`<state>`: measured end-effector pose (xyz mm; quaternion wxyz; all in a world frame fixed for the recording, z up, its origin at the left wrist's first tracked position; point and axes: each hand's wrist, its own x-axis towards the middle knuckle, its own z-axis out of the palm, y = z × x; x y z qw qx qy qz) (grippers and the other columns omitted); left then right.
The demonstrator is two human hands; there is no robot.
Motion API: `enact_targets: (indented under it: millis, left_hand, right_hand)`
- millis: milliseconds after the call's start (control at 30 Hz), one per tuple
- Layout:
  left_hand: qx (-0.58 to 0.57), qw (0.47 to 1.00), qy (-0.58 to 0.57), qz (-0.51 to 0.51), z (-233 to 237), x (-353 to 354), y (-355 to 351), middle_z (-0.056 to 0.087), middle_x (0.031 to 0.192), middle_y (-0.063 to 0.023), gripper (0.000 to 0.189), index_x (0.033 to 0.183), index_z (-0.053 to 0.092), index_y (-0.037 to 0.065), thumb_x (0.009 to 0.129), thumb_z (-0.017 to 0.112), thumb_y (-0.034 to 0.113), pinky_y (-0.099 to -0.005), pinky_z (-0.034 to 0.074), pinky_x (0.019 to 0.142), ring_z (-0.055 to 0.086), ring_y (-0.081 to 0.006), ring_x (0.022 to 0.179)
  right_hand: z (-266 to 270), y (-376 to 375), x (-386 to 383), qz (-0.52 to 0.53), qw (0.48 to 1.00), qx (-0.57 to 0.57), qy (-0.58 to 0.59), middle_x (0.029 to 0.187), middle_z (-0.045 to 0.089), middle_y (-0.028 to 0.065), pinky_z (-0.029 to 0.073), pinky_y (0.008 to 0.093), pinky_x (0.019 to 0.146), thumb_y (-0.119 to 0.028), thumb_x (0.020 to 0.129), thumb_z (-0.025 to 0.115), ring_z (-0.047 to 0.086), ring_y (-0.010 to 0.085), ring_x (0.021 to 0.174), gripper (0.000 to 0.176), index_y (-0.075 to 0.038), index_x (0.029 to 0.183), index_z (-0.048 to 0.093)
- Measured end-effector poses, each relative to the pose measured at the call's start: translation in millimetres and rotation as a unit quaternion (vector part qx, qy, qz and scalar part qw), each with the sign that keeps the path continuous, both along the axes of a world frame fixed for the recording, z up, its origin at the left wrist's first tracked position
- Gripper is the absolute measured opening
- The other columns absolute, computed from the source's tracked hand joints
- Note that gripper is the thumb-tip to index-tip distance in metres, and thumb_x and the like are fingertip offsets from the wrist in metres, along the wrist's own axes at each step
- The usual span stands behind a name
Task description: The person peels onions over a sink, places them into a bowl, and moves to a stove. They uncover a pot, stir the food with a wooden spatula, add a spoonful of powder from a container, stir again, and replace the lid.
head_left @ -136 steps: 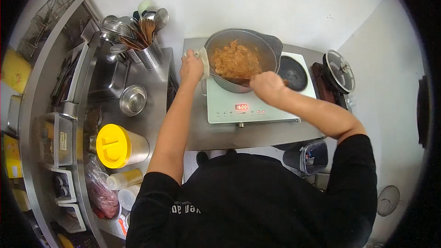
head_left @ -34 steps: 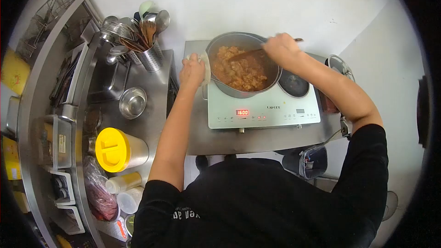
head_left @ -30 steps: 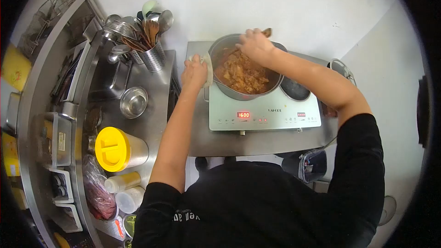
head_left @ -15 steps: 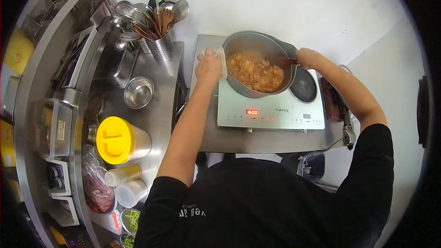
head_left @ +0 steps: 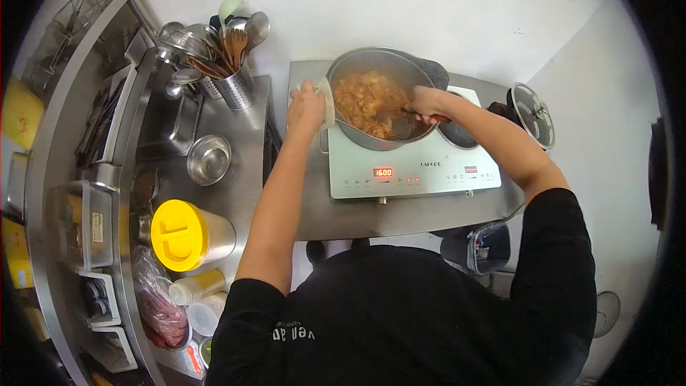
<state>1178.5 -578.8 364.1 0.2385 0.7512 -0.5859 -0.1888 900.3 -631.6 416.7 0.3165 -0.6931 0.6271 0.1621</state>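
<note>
A deep grey pot (head_left: 357,136) stands on the left side of a pale double induction cooker (head_left: 421,179), whose red display reads 1600. Chunky orange-brown food (head_left: 368,96) lies inside, heaped toward the far left. At the left rim, my left hand (head_left: 307,106) is closed on a folded pale cloth (head_left: 329,100) pressed against the pot; the pot handle there is hidden. My right hand (head_left: 430,104) reaches over the right rim, wrapped round the brown handle of a spatula (head_left: 441,118). Its dark blade appears to be down in the food.
A dark round plate (head_left: 459,136) covers the right burner. Beyond the cooker's right end, a glass lid (head_left: 534,116) leans upright. The left counter bears a utensil holder (head_left: 237,91), a metal bowl (head_left: 209,160) and a yellow-lidded container (head_left: 179,236). Below right is a bin (head_left: 489,249).
My right hand has moved left and inward over the pot with the spatula. The food has shifted toward the far left, baring some of the pot's bottom. My left hand keeps its hold.
</note>
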Motion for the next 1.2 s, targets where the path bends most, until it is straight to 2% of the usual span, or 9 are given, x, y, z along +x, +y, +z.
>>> enact_targets:
  millis: [67, 133, 233, 367, 567, 600, 867, 1033, 1200]
  left_hand:
    - [0.011, 1.000, -0.004, -0.003, 1, 1, -2, 0.050, 0.120, -0.0269, 0.044, 0.127, 0.042, 0.011, 0.091, 0.043, 0.036, -0.0475, 0.046, 0.089, 0.056, -0.0424, 0.106]
    - [-0.014, 1.000, -0.018, 0.009, -2, -1, -3, 0.050, 0.117, -0.0297, 0.040, 0.120, 0.046, 0.004, 0.091, 0.047, 0.032, -0.0483, 0.047, 0.086, 0.059, -0.0440, 0.098]
    - [-0.001, 1.000, -0.016, -0.001, 2, -1, -2, 0.050, 0.116, -0.0301, 0.040, 0.119, 0.046, 0.004, 0.091, 0.046, 0.033, -0.0488, 0.047, 0.087, 0.059, -0.0445, 0.099]
    - [-0.012, 1.000, -0.019, 0.001, 0, -1, -1, 0.051, 0.115, -0.0302, 0.039, 0.117, 0.046, 0.004, 0.091, 0.046, 0.033, -0.0489, 0.047, 0.087, 0.059, -0.0447, 0.099]
    - [0.001, 0.999, -0.032, -0.006, 1, 0, -1, 0.051, 0.116, -0.0292, 0.041, 0.120, 0.044, 0.005, 0.091, 0.045, 0.033, -0.0484, 0.047, 0.087, 0.059, -0.0439, 0.099]
    - [0.003, 0.999, -0.036, -0.004, 0, -1, -1, 0.050, 0.117, -0.0287, 0.041, 0.121, 0.044, 0.005, 0.091, 0.045, 0.033, -0.0481, 0.047, 0.088, 0.059, -0.0438, 0.100]
    - [0.020, 0.999, -0.026, 0.003, 0, 0, -3, 0.049, 0.121, -0.0269, 0.040, 0.123, 0.044, 0.008, 0.091, 0.045, 0.033, -0.0472, 0.046, 0.088, 0.058, -0.0430, 0.101]
    - [0.027, 0.999, -0.028, 0.011, 3, -2, -1, 0.047, 0.123, -0.0275, 0.042, 0.125, 0.043, 0.009, 0.091, 0.043, 0.034, -0.0479, 0.045, 0.089, 0.057, -0.0428, 0.104]
    - [0.024, 0.999, -0.028, 0.008, -2, -1, -2, 0.048, 0.123, -0.0270, 0.044, 0.125, 0.043, 0.008, 0.091, 0.041, 0.036, -0.0482, 0.045, 0.090, 0.056, -0.0425, 0.107]
  right_hand:
    - [27, 3, 14, 0.054, 0.995, -0.050, 0.068, 0.077, 0.066, 0.0175, 0.051, 0.0382, 0.050, -0.022, 0.091, 0.053, 0.065, 0.0231, 0.058, 0.031, 0.004, 0.077, 0.065]
    - [57, 12, 14, 0.220, 0.906, -0.293, 0.211, 0.088, 0.068, 0.0184, 0.055, 0.0370, 0.064, -0.017, 0.085, 0.058, 0.069, 0.0236, 0.080, 0.021, 0.000, 0.088, 0.069]
    - [129, 59, 29, 0.253, 0.888, -0.257, 0.287, 0.089, 0.068, 0.0168, 0.055, 0.0377, 0.072, -0.014, 0.080, 0.060, 0.068, 0.0255, 0.090, 0.018, -0.003, 0.090, 0.070]
    - [134, 115, 39, 0.296, 0.887, -0.237, 0.262, 0.089, 0.069, 0.0158, 0.055, 0.0386, 0.072, -0.014, 0.080, 0.061, 0.068, 0.0308, 0.086, 0.017, -0.003, 0.089, 0.070]
    - [60, 96, 64, 0.235, 0.929, -0.214, 0.191, 0.095, 0.069, 0.0115, 0.055, 0.0350, 0.075, -0.016, 0.084, 0.059, 0.067, 0.0261, 0.093, 0.018, -0.005, 0.092, 0.071]
    - [45, 79, 57, 0.253, 0.906, -0.248, 0.232, 0.096, 0.069, 0.0108, 0.054, 0.0340, 0.075, -0.016, 0.082, 0.062, 0.067, 0.0241, 0.095, 0.017, -0.007, 0.094, 0.071]
    - [110, 42, 24, 0.208, 0.873, -0.343, 0.278, 0.087, 0.070, 0.0093, 0.055, 0.0340, 0.069, -0.012, 0.078, 0.063, 0.069, 0.0246, 0.084, 0.011, -0.009, 0.085, 0.073]
    - [36, 28, 19, 0.304, 0.823, -0.442, 0.186, 0.079, 0.069, 0.0130, 0.055, 0.0366, 0.063, -0.011, 0.079, 0.058, 0.069, 0.0264, 0.075, 0.014, -0.008, 0.078, 0.071]
    - [72, 81, 12, 0.258, 0.877, -0.328, 0.237, 0.084, 0.069, 0.0109, 0.054, 0.0320, 0.067, -0.012, 0.079, 0.059, 0.069, 0.0242, 0.081, 0.013, -0.009, 0.081, 0.071]
